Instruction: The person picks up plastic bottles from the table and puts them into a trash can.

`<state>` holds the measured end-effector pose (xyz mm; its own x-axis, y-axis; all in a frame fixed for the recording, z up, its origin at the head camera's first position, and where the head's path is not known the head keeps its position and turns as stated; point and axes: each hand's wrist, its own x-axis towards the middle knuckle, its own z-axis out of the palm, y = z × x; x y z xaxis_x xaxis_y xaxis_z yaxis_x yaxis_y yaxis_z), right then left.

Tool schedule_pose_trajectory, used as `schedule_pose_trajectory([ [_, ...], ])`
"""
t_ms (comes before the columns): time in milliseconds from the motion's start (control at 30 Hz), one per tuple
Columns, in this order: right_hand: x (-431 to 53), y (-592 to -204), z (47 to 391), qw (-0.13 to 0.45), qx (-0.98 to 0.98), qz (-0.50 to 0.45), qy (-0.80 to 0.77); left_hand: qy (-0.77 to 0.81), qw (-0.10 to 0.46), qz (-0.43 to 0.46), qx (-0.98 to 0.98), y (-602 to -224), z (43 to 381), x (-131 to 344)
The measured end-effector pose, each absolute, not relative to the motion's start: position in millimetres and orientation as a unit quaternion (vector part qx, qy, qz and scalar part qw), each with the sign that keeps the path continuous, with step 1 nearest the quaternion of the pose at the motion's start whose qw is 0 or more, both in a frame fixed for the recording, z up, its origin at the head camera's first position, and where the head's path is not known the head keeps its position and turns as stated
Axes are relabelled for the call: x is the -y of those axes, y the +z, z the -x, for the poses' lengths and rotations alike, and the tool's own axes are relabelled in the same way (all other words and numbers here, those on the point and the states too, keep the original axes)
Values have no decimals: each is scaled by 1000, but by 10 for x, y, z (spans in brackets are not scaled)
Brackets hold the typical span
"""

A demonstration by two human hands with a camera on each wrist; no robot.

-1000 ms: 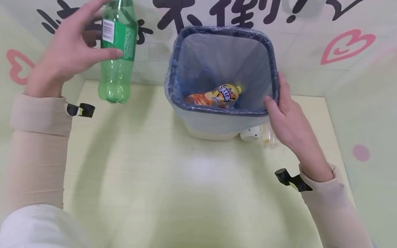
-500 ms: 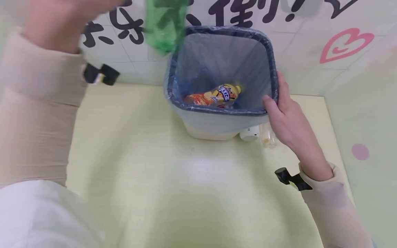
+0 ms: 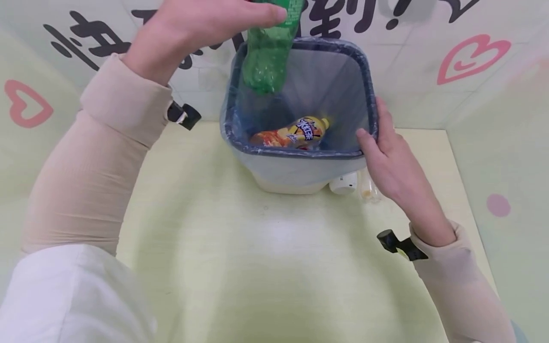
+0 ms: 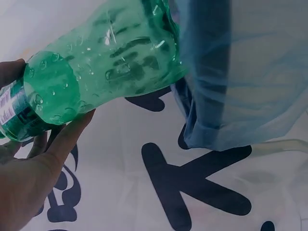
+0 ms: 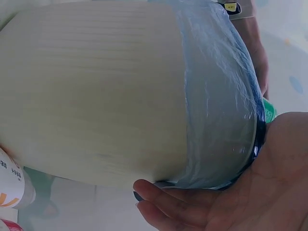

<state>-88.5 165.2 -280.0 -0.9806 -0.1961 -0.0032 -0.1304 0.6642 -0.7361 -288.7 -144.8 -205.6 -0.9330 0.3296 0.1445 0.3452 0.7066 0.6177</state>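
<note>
Pale-yellow flat surface (image 3: 274,267) — left hand (image 3: 193,24) grips translucent green plastic bottle (image 3: 268,62), right hand (image 3: 399,166) pinches square bag-lined plastic bin (image 3: 296,153) — apparently disposal (release called for).

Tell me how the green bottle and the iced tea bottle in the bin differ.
Colour: the green bottle is see-through green with a green label, while the iced tea bottle shows orange and yellow.
Place: the left hand holds the green bottle at the mouth of the bin; the iced tea bottle lies inside.
Top: the iced tea bottle's yellow cap shows; the green bottle's top is out of frame.
Both are plastic.
</note>
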Motion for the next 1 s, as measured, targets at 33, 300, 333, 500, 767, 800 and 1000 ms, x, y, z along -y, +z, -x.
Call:
schedule_pose_trajectory([
  [33,-1652,-2801,884,40,-911,91,-401,-338,3,173,925,-1937,2627,1359],
  [300,-1656,-2797,863,41,-911,86,-402,-320,-18,183,929,-1648,1988,1060],
  [333,-1654,-2796,862,40,-911,87,-402,-315,-14,194,929,-1672,2001,1053],
  [500,-1638,-2787,855,41,-909,88,-405,-262,10,206,943,-1771,2060,1065],
  [767,-1629,-2773,831,45,-907,84,-409,-242,13,210,947,-1825,2081,1090],
  [800,-1628,-2772,829,45,-907,85,-410,-243,12,211,947,-1839,2083,1098],
  [1000,-1619,-2766,818,49,-904,89,-416,-266,2,224,938,-1959,2106,1164],
])
